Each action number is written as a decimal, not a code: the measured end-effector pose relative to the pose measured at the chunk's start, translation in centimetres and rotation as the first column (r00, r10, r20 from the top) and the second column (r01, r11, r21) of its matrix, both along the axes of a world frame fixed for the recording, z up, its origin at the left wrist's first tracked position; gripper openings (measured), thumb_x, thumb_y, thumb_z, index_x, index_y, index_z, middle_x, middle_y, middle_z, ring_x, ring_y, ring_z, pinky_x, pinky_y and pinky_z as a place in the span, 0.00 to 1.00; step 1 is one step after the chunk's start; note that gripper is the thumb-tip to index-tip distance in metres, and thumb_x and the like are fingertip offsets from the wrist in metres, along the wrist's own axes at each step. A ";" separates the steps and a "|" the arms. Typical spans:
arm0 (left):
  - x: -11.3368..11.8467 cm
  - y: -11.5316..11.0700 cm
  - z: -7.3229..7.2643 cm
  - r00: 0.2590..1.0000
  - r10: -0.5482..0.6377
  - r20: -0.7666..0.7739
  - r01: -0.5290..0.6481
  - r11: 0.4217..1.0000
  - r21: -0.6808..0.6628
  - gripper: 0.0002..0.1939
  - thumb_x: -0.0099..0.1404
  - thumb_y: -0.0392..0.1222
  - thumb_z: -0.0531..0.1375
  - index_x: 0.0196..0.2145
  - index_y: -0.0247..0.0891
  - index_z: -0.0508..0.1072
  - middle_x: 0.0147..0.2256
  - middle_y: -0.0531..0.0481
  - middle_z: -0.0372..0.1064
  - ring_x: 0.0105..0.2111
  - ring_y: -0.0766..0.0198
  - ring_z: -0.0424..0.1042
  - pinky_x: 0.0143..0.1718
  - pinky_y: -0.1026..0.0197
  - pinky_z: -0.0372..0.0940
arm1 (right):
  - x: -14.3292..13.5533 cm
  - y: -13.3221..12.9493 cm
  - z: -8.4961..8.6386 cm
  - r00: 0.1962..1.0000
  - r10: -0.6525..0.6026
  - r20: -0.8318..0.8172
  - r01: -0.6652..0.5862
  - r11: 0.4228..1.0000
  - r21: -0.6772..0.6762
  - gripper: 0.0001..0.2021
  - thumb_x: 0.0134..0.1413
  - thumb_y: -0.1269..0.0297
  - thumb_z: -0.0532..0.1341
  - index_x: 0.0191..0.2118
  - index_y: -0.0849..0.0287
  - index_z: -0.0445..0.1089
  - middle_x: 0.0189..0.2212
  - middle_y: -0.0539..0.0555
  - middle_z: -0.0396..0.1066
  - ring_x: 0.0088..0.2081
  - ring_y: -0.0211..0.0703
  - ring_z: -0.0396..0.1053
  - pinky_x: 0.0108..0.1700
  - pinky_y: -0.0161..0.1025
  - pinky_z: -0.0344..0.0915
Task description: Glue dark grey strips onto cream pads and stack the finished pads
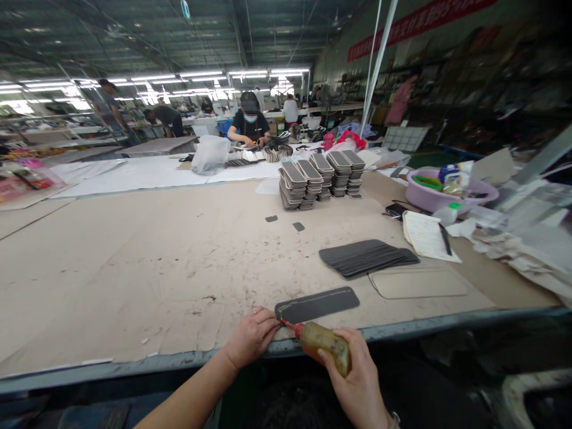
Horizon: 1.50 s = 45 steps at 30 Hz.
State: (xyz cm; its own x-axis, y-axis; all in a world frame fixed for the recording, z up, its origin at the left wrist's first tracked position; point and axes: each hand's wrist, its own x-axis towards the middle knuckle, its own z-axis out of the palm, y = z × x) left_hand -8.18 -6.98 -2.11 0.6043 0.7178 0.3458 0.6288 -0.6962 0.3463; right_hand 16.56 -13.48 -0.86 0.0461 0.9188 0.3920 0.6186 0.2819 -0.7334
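Observation:
A dark rounded strip lies near the table's front edge, with a thin pale line of glue along its upper side and left end. My right hand is wrapped round a yellowish squeeze bottle, whose red nozzle points left and touches the strip's left end or sits just above it. Beside that end is my left hand, its fingers together at the strip's lower left corner; whether they pinch its edge cannot be made out.
Fanned dark strips and a beige strip lie to the right. Farther back stand stacked rounded pieces, a notepad and a purple basin. A person works across the table.

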 end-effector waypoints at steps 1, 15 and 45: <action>0.0 0.0 0.0 1.000 0.003 0.001 -0.003 1.000 -0.009 0.09 0.66 0.34 0.51 0.38 0.36 0.72 0.34 0.46 0.69 0.35 0.63 0.66 0.39 0.58 0.65 | 0.1 -0.1 0.0 1.000 0.000 -0.001 0.000 1.000 -0.003 0.13 0.53 0.60 0.59 0.44 0.55 0.61 0.40 0.56 0.64 0.43 0.48 0.64 0.44 0.47 0.66; -0.5 0.3 -0.8 1.000 -0.019 0.025 0.018 0.998 0.056 0.10 0.65 0.33 0.52 0.38 0.37 0.72 0.38 0.45 0.69 0.39 0.62 0.67 0.44 0.57 0.66 | 7.7 -0.6 0.7 0.921 -0.380 0.084 0.371 0.923 0.105 0.14 0.52 0.56 0.60 0.42 0.56 0.63 0.36 0.55 0.64 0.39 0.48 0.64 0.42 0.47 0.64; -0.7 1.2 -1.1 0.995 -0.094 0.033 0.089 0.986 0.139 0.07 0.64 0.35 0.55 0.38 0.38 0.72 0.37 0.45 0.70 0.39 0.62 0.70 0.42 0.61 0.68 | 7.0 0.3 0.9 0.895 -0.446 0.028 0.436 0.886 0.157 0.11 0.54 0.61 0.58 0.42 0.56 0.61 0.37 0.56 0.62 0.41 0.48 0.63 0.44 0.49 0.66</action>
